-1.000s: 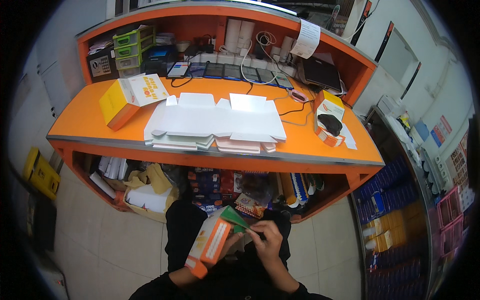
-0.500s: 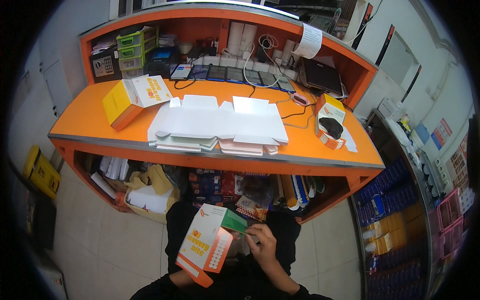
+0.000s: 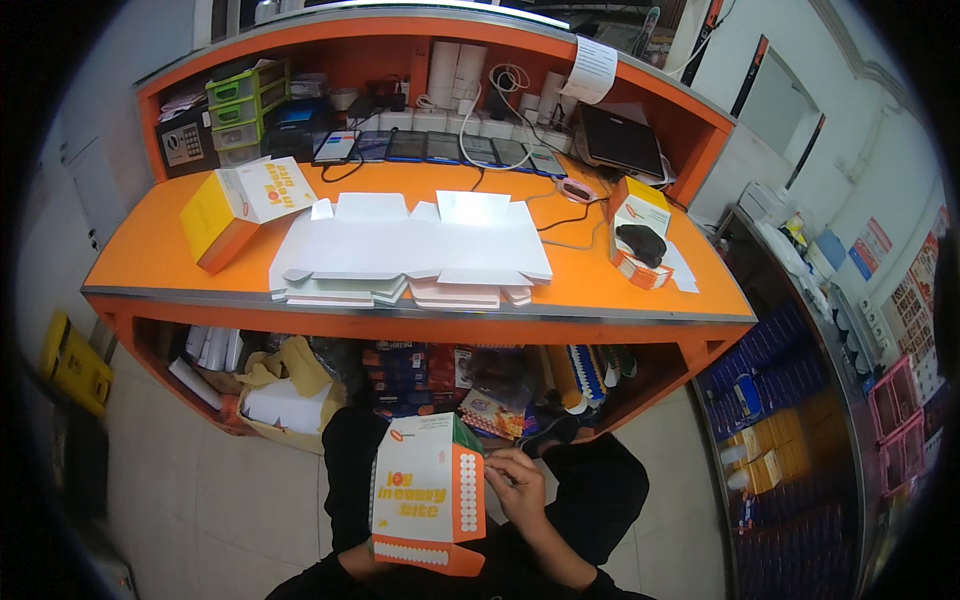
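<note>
Above my lap is a white, orange and green cardboard food box [image 3: 420, 490], its printed front facing up and an orange flap hanging from the near end. My left hand [image 3: 356, 563] goes behind the box and holds it from there; only the wrist shows and the fingers are hidden. At the box's right edge, by the green inner side, my right hand [image 3: 518, 486] has its thumb and fingers pinched together on the edge. On the orange counter [image 3: 130, 240] ahead lies a stack of flat white box blanks [image 3: 415, 240].
A folded yellow and white box [image 3: 240, 210] stands at the counter's left. A similar box [image 3: 640, 235] with a dark object on it is at the right. Tablets [image 3: 440, 147] line the back. Under the counter sit a paper sack [image 3: 290, 400] and colourful packets [image 3: 400, 365].
The box has turned more upright, with its front now squarer to me. My right hand has stayed at its right edge. My right knee has shifted outward, and the view has shifted slightly.
</note>
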`<state>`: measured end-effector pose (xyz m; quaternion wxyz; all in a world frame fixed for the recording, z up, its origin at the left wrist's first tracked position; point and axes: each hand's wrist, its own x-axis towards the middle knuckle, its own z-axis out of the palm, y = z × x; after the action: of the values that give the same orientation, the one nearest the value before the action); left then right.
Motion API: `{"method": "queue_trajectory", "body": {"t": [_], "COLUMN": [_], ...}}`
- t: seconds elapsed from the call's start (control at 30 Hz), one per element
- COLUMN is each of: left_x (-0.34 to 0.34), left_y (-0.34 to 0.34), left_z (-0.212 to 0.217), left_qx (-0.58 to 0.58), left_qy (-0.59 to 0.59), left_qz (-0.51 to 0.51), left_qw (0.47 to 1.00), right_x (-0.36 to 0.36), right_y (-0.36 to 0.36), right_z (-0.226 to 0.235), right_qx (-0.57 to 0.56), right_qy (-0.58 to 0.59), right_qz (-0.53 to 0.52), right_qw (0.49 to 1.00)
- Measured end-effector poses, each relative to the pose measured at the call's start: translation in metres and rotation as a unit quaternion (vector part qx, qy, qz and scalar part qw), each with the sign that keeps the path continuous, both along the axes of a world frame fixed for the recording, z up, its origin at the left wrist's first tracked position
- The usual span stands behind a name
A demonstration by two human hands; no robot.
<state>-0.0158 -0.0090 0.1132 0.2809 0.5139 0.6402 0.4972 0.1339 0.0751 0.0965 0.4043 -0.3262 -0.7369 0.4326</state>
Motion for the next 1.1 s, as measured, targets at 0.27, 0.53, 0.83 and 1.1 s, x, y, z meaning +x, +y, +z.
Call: {"method": "queue_trajectory", "body": {"t": [0.27, 0.53, 0.83, 1.1], "left_x": [0.007, 0.030, -0.006, -0.006], "left_y": [0.015, 0.014, 0.017, 0.023], "left_z": [-0.039, -0.071, -0.036, -0.022], "left_qx": [-0.023, 0.155, 0.062, 0.001], "left_qy": [-0.217, 0.324, -0.521, -0.431], "left_qz": [-0.017, -0.083, -0.020, -0.057], "left_qw": [0.976, 0.930, 0.851, 0.901], "right_x": [0.008, 0.001, 0.016, 0.020], "right_y": [-0.006, 0.001, 0.021, 0.018], "right_z": [0.017, 0.026, 0.017, 0.010], "right_qx": [0.132, 0.242, 0.370, 0.357], "right_qy": [-0.126, -0.134, -0.180, -0.204], "right_qz": [0.081, 0.073, 0.078, -0.027], "right_qw": [0.980, 0.958, 0.908, 0.911]}}
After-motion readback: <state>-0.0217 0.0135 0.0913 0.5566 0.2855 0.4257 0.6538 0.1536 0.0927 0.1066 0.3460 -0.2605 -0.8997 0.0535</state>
